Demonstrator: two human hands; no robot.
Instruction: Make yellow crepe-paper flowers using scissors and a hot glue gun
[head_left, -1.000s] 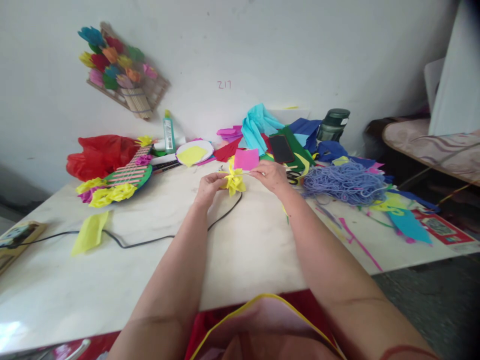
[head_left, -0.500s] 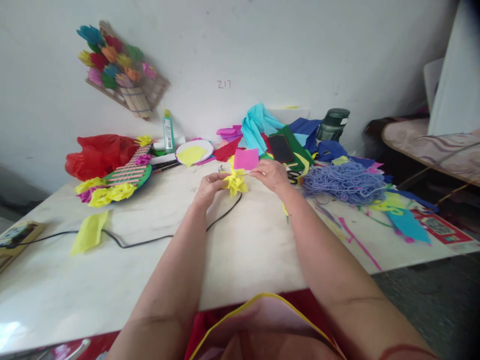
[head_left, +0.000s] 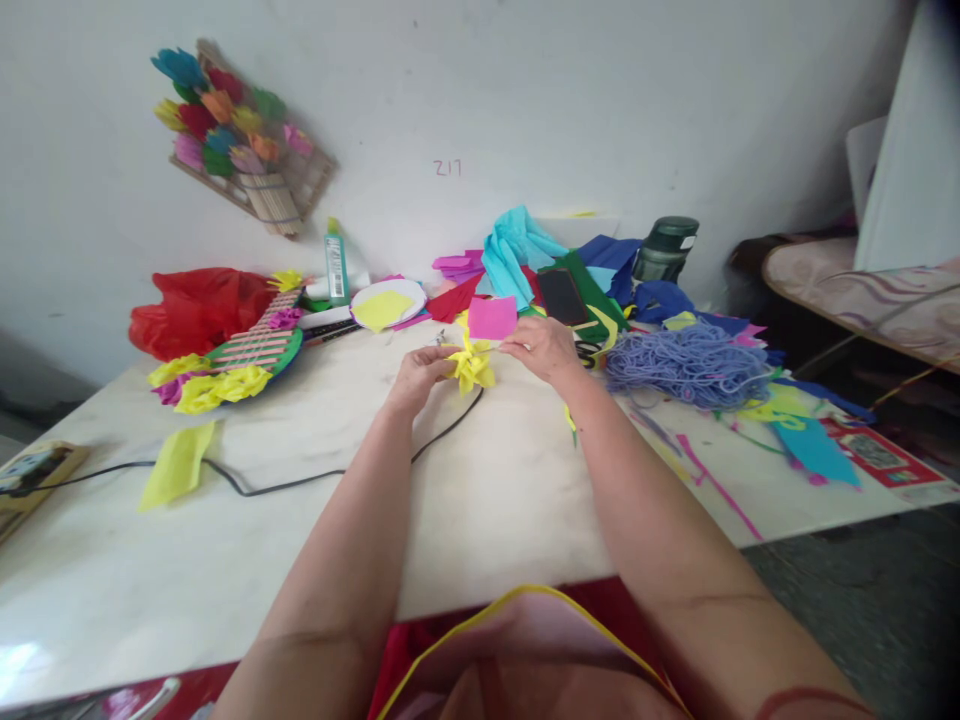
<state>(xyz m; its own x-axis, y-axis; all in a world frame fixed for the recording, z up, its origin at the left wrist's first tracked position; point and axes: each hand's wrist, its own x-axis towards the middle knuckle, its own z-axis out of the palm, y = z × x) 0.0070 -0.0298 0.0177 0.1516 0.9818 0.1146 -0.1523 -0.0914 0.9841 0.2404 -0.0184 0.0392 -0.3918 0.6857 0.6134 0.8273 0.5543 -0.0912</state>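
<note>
Over the middle of the table, a yellow crepe-paper flower [head_left: 473,366] is pinched at its left edge by my left hand [head_left: 421,378]. My right hand [head_left: 541,349], its fingers closed, grips a thin stick-like piece [head_left: 496,348] whose tip meets the right side of the flower. What exactly this thin piece is, I cannot make out. Just behind the hands lies a pink paper square [head_left: 493,317]. A black cord [head_left: 450,428] runs across the table and ends under the flower.
To the left stands a decorated guitar-shaped craft [head_left: 255,350] by a red plastic bag [head_left: 191,310]. A green bottle [head_left: 337,262], a phone [head_left: 562,296], scissors [head_left: 589,353] and coloured paper lie at the back. Blue-violet yarn [head_left: 686,365] is heaped right. A yellow strip [head_left: 178,465] lies front left.
</note>
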